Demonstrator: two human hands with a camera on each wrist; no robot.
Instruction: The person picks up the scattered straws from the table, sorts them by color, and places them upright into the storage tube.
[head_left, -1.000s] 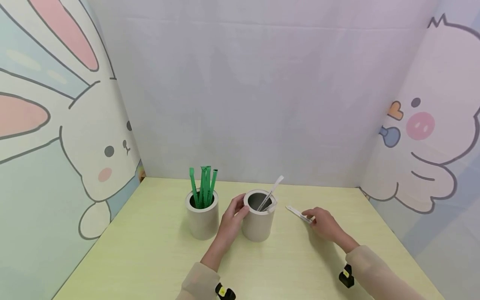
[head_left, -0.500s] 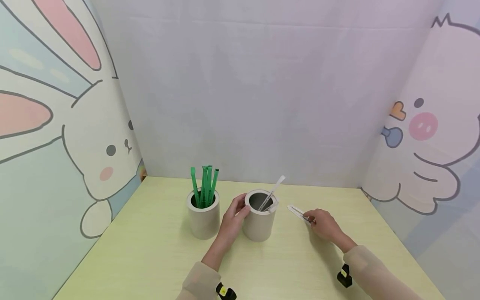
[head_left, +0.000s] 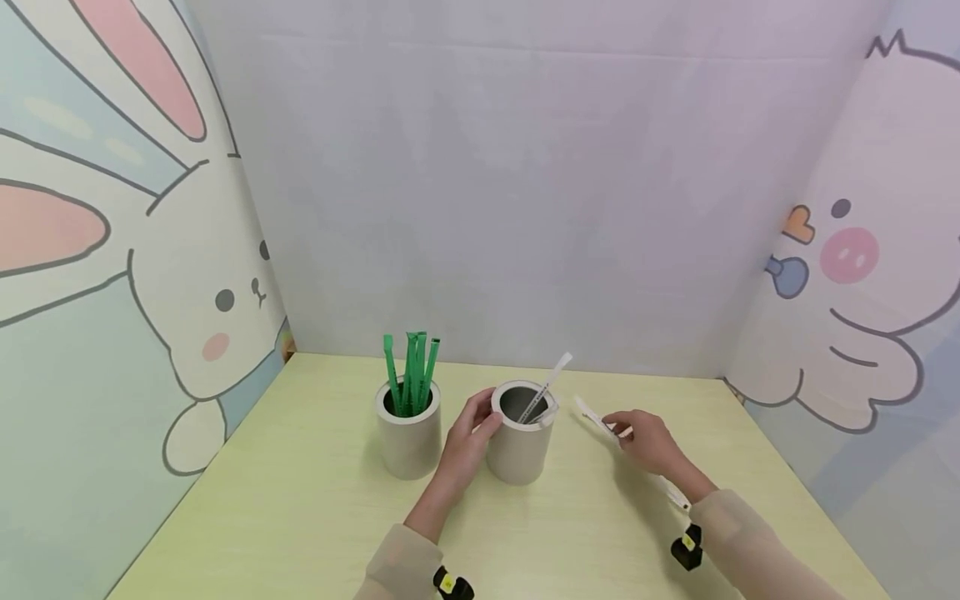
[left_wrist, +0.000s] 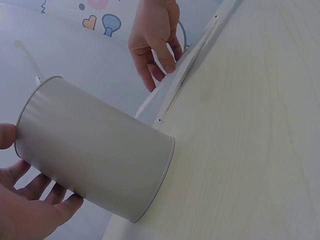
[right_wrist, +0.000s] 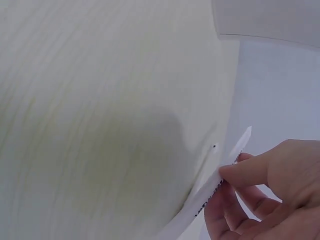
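Note:
My left hand (head_left: 467, 442) grips the left side of a pale grey cylindrical cup (head_left: 516, 454), thumb near its rim. Slim white wrapped sticks (head_left: 551, 375) lean inside this cup toward its right edge. To the right, my right hand (head_left: 648, 442) pinches another slim white wrapped stick (right_wrist: 207, 197), printed in black, between thumb and fingers. In the left wrist view it is slightly raised above the table. Under it lies one more white stick (right_wrist: 201, 171) with a black dot at its end, partly hidden by the hand and forearm in the head view.
A second pale grey cup (head_left: 408, 446) stands on the left with several green sticks (head_left: 412, 375) upright in it. The pale yellow table (head_left: 300, 517) ends at a plain back wall (head_left: 510, 208). Cartoon-printed panels (head_left: 202, 292) flank both sides.
My right hand has pinched one white stick and lifted it a little off the other, whose near end now shows below the hand. My left hand stays on the cup.

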